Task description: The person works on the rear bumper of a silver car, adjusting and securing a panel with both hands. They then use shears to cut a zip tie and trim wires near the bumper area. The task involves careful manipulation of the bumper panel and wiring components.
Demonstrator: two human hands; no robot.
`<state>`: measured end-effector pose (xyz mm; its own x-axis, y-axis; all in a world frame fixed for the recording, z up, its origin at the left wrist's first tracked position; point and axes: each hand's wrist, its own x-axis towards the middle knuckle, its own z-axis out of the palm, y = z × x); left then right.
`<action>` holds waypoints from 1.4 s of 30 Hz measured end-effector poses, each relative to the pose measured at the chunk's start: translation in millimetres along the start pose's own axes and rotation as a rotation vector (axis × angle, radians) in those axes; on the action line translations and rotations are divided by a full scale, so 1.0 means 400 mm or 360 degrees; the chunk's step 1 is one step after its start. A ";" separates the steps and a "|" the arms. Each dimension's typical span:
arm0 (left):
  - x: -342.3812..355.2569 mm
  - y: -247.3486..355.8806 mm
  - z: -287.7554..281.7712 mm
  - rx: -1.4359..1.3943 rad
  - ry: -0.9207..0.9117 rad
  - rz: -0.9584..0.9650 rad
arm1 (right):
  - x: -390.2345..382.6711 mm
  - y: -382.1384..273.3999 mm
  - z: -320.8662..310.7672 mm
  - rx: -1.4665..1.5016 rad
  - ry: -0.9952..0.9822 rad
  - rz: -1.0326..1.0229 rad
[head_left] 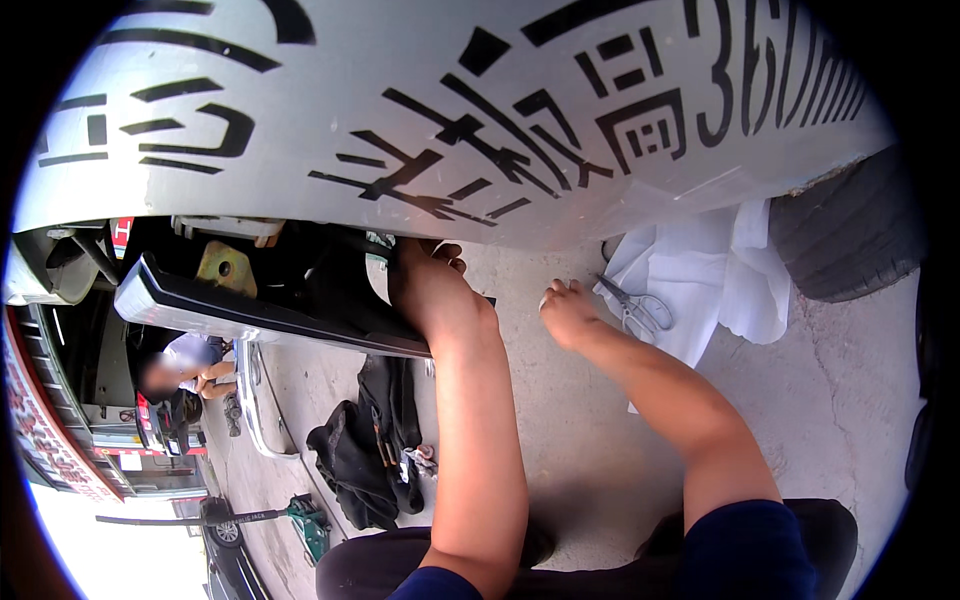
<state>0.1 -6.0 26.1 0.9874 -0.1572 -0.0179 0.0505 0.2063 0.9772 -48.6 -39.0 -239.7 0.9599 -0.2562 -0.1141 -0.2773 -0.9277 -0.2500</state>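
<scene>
While left hand [437, 275] reaches under edge of lettered silver vehicle panel [450, 115], fingers partly hidden, grip unclear, right hand [567, 312] curls fingers, hold likewise unclear, near scissors [631, 304] on white sheet [690, 268].

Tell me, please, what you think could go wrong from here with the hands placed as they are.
The left hand reaches in at the lower edge of the grey vehicle panel, close to the silver-and-black strip, so its skin might scrape on an edge.

The scissors lie on the white sheet with their tips near the fingers of the right hand, which could get a poke.
</scene>
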 end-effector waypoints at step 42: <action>-0.088 0.459 -0.246 0.0574 -0.1544 0.2607 | -0.128 -0.149 -0.338 0.1505 0.1893 0.0127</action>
<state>-10.7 132.5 185.2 -0.3764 -0.4721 0.7971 -0.8448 0.5281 -0.0861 -75.3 -7.1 -89.1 0.2882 -0.7874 0.5448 0.1907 -0.5104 -0.8385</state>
